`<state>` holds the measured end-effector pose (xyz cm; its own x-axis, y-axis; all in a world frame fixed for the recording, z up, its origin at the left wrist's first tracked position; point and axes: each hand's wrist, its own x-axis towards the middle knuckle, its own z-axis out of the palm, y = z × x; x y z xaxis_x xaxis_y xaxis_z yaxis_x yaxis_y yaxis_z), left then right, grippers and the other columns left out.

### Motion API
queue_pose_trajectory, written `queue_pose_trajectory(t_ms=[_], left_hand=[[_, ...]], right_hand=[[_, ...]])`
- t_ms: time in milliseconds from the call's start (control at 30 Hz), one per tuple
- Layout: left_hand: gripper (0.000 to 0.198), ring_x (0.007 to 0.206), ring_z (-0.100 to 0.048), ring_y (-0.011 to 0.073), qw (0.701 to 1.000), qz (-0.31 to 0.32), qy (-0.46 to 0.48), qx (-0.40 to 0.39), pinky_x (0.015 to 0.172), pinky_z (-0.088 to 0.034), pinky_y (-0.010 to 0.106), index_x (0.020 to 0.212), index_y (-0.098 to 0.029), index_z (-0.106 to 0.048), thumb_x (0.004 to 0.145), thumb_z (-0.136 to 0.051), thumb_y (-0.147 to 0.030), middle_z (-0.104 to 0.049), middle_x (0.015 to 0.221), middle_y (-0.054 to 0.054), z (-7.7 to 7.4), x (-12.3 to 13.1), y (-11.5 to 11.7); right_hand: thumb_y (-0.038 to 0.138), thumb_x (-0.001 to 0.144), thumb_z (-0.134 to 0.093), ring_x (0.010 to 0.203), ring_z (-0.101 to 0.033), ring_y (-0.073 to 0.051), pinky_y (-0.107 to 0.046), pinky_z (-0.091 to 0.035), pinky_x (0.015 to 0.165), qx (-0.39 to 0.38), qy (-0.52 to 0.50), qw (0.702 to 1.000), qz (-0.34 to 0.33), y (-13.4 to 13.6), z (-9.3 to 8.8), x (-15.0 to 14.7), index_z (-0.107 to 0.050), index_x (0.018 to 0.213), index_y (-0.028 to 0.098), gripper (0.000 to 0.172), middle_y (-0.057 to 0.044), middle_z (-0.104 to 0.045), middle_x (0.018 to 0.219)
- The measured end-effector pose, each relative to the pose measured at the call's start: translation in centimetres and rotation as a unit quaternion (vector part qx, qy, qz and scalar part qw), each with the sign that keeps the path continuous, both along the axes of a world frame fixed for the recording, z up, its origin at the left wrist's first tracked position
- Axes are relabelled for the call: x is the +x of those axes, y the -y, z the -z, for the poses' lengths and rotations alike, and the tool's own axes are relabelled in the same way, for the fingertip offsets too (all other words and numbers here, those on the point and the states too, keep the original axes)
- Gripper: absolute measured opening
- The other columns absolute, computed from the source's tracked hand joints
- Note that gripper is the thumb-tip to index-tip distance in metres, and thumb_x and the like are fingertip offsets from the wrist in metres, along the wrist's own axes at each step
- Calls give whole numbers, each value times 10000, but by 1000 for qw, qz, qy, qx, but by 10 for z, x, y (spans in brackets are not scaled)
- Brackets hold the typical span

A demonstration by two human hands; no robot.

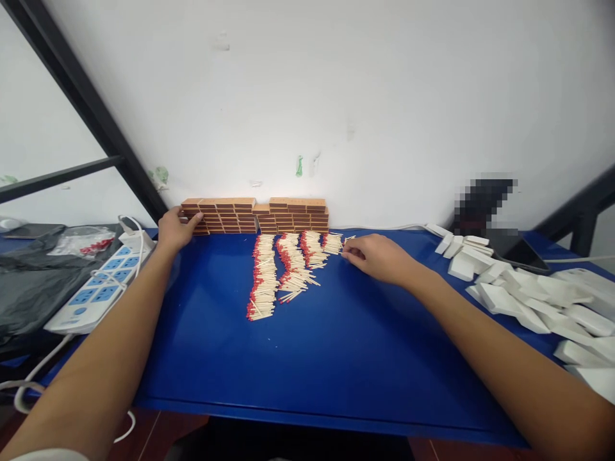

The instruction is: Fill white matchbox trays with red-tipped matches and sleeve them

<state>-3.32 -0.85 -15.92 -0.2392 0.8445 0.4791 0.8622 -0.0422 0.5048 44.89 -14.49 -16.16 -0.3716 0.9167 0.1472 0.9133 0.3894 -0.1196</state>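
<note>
Forearms reach in bare from the near edge, one on each side, over a blue worktop (336, 358) that spans the view and ends at a white wall.

Right of the worktop lies a loose heap of white cardboard trays (523, 294), spilling toward the near right corner. On the far left are a crumpled black bag (29, 282) and, just beside it, a white power strip (100, 288) with blue sockets, set at a slant along the worktop's left edge.

Against the wall at centre stands a low wall of brown matchbox sleeves (269, 216), stacked several courses high. In front of it the red-tipped matches (283, 269) lie in four rows running toward the viewer, longest at the left and shortest at the right.

The left hand (177, 230) sits at the left end of the brown stack, its fingers (192, 221) extended and touching the end boxes; whether they grip a box cannot be told.

The right hand (377, 257) lies palm down just right of the shortest row, its fingers (353, 251) bunched together at the matches there; whether a match is pinched between them cannot be told.
</note>
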Motion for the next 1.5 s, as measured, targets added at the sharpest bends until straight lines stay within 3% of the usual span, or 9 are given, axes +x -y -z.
queue_pose_trajectory(t_ms=[233,467,767,1067,1500], left_hand=[[515,937,-693,224,1000,2,8,20,905,-549,347,1258,-88,-664,884,-736,-435,-752,1136,128,2,2,-3],[522,1023,-717,299,999,3,2,47,965,-549,425,1231,-147,-691,873,-723,-526,-754,1143,143,3,3,-4],[579,1038,-707,322,998,-3,23,57,980,-539,457,1193,-156,-692,827,-742,-602,-746,1126,146,2,8,-2],[635,964,-710,251,993,10,111,47,902,-564,382,1158,-98,-710,776,-817,-593,-755,1106,128,5,4,-10],[657,1024,-730,292,990,10,130,59,956,-581,419,1152,-149,-732,722,-805,-640,-763,1132,135,8,5,-13]], right_hand=[[282,995,-535,734,-630,-183,-290,-334,627,0,-1,1000,-1,-2,2,1,-703,885,204,216,-55,-761,861],[277,991,-537,728,-627,-182,-289,-330,629,1,-2,1000,-1,-1,1,0,-708,882,203,216,-58,-761,853],[255,979,-550,740,-636,-184,-284,-341,636,-6,-6,1000,-1,0,1,0,-715,893,202,193,-61,-766,869],[239,986,-542,720,-629,-177,-277,-330,626,-7,-3,1000,-1,1,-1,-4,-707,865,198,209,-66,-761,860],[234,974,-539,737,-628,-180,-280,-350,639,-7,-5,1000,-5,1,0,-3,-694,862,197,195,-67,-758,881]])
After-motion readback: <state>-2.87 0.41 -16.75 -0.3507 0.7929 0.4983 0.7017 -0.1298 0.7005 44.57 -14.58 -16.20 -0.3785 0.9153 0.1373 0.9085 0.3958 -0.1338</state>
